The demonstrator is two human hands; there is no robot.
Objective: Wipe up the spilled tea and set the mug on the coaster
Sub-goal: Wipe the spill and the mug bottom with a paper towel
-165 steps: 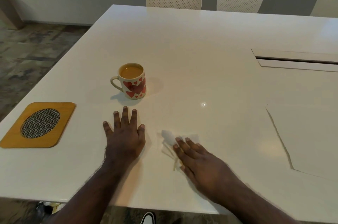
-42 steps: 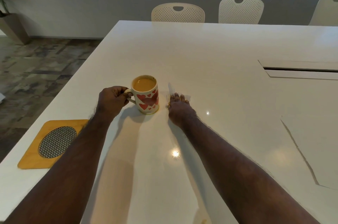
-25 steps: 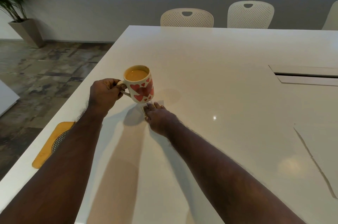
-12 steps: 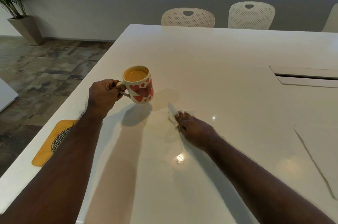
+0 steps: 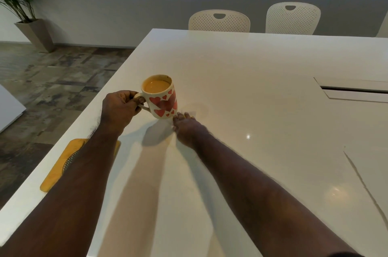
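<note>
A white mug (image 5: 162, 100) with red hearts, full of milky tea, hangs tilted a little above the white table (image 5: 252, 72). My left hand (image 5: 119, 108) grips its handle. My right hand (image 5: 188, 129) presses flat on the table just below and right of the mug, with a white tissue (image 5: 190, 114) under its fingers, only its far edge showing. A faint ring mark (image 5: 196, 108) lies beyond the fingertips. The yellow wooden coaster (image 5: 54, 169) with a mesh centre sits at the table's left edge, mostly hidden by my left forearm.
Two cream perforated chairs (image 5: 219, 20) (image 5: 292, 17) stand at the table's far side. A cable hatch (image 5: 354, 91) is set in the table at right. A potted plant (image 5: 31, 15) stands on the floor at far left.
The mug was lifted off the table by my left hand and stays raised. My right hand has slid the tissue back left, from the open table to just under the mug.
</note>
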